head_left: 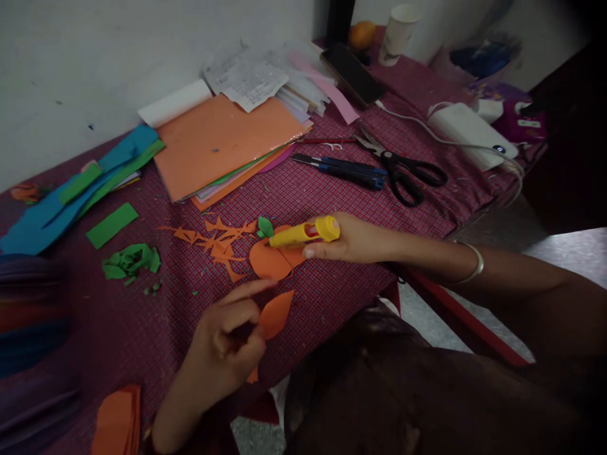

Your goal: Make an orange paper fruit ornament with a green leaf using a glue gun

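My right hand point(346, 240) is closed around a yellow glue pen point(303, 234), its tip at the upper edge of orange paper petals point(270, 262) lying on the checked cloth. A small green paper leaf point(265, 227) sits beside the tip. Nearer to me, my left hand point(227, 347) has its thumb and a curled finger at the edge of a single pointed orange paper petal point(277, 315), with the index finger stretched out above it. Part of another orange piece point(253, 376) shows beneath that hand.
Orange scraps point(218, 240) and green scraps point(133, 260) lie to the left. Behind are a stack of coloured paper point(227, 139), a blue cutter point(346, 170) and black-handled scissors point(403, 170). A phone point(353, 72), paper cup point(398, 35) and cabled white power bank point(469, 136) stand farther back.
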Demonstrator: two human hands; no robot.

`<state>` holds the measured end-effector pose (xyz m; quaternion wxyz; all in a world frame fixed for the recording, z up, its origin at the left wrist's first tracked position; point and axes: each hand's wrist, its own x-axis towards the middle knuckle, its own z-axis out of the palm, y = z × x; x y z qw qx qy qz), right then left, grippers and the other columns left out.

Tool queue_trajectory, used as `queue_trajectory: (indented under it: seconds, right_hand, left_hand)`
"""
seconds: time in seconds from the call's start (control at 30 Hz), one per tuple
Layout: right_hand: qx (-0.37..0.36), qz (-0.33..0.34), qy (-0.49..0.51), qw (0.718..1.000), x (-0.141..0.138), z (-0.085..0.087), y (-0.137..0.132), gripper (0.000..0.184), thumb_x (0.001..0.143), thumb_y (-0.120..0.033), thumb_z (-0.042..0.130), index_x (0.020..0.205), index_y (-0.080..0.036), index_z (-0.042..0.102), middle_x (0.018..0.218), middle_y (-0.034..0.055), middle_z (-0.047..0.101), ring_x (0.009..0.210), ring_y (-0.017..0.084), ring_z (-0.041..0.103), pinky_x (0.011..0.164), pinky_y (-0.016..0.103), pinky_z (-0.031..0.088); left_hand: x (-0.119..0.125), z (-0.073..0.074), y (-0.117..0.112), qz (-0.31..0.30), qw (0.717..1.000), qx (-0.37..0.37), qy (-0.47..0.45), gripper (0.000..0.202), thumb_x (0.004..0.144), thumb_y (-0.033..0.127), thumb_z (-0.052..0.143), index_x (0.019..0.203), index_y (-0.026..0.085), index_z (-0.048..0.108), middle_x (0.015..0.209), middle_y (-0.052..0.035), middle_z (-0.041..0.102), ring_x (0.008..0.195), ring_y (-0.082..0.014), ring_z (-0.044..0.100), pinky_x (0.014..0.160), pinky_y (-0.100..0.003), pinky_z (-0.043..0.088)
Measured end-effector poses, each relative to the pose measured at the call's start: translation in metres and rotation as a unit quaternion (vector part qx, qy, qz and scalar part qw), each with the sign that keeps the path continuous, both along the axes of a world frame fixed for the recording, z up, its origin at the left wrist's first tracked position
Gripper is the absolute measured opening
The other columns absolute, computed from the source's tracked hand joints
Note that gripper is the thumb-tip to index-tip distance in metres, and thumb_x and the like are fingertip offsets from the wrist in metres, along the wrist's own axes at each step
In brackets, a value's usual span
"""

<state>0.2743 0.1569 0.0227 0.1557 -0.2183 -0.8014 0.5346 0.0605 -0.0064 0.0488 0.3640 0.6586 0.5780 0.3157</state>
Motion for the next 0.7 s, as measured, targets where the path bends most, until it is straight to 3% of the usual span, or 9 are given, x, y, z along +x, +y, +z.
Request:
queue_trajectory:
  seconds: [0.23, 0.53, 0.7]
  right_hand:
    - [0.019, 0.007, -0.048, 0.999, 0.006, 0.004, -0.003, 0.038, 0.084, -0.052, 0.061, 0.08, -0.015, 0.062, 0.064, -0.0037, 0.051, 0.056, 0.008, 0.044, 0.054, 0.021, 0.032]
    - [-0.044, 0.014, -0.075, 0.996, 0.025, 0.016, -0.016, 0.026, 0.079, -0.043, 0.07, 0.074, -0.018, 0.065, 0.058, -0.0054, 0.053, 0.052, 0.008, 0.045, 0.051, 0.021, 0.03]
    - [-0.031, 0.022, -0.071, 0.997, 0.017, 0.015, -0.017, 0.025, 0.081, -0.043, 0.069, 0.083, -0.018, 0.07, 0.064, -0.0038, 0.059, 0.056, 0.009, 0.049, 0.055, 0.021, 0.033]
  left_hand:
    - [0.003, -0.016, -0.002, 0.021, 0.999, 0.009, 0.029, 0.022, 0.072, 0.01, 0.054, 0.055, 0.022, 0.047, 0.105, -0.0113, 0.076, 0.116, -0.0306, 0.065, 0.073, -0.033, 0.056]
    - [0.004, -0.018, -0.002, 0.024, 0.999, 0.016, 0.02, 0.021, 0.072, 0.009, 0.055, 0.056, 0.021, 0.049, 0.118, -0.0109, 0.072, 0.109, -0.029, 0.069, 0.07, -0.031, 0.056]
    - [0.002, -0.022, -0.005, 0.017, 0.998, 0.022, 0.057, 0.019, 0.073, 0.009, 0.055, 0.059, 0.022, 0.051, 0.119, -0.0103, 0.072, 0.11, -0.0275, 0.068, 0.07, -0.03, 0.055]
